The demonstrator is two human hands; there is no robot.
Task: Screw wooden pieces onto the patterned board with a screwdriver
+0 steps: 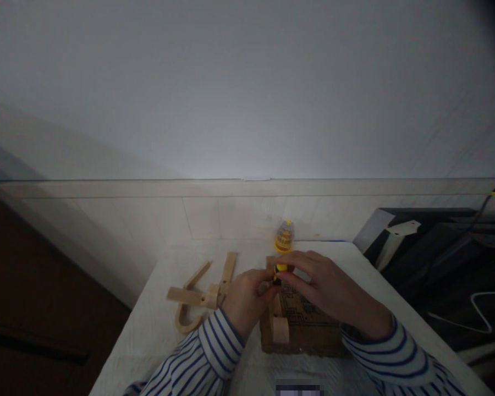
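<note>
My right hand (319,280) grips the yellow and black handle of a screwdriver (281,267), held upright between thumb and fingers. My left hand (247,297) is closed in a pinch at the screwdriver's lower end; what lies between those fingertips is hidden. Beneath both hands, a pale wooden strip with a block (280,330) at its near end lies along the left side of a brown board (313,340) with a black line pattern. The screwdriver's tip cannot be seen.
Left of my left hand lie joined wooden strips (185,296) and a curved wooden hook (182,324) on the white table (138,341). A clear container with a yellow base (284,236) stands behind the board, near the wall. Dark panels (429,264) lean at the right.
</note>
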